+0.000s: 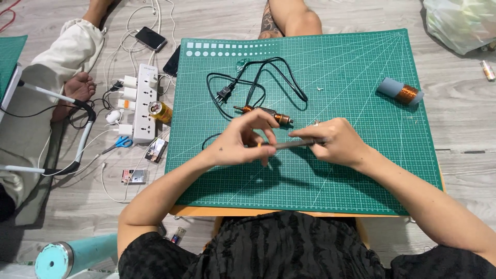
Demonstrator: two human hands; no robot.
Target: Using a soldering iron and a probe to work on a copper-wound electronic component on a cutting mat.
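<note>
Green gridded cutting mat (361, 170), frame centre: slim grey metal rod (289, 145) lies left-right btwn hands; left hand (243, 142) & right hand (336, 140) each pinch an end.

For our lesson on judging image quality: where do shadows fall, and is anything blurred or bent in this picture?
Head view: even light from above; soft shadows of both arms fall on the green cutting mat below the left hand and right hand; the thin grey tool between them looks slightly smeared; the mat's edges bow outward, a wide-lens distortion.
</note>
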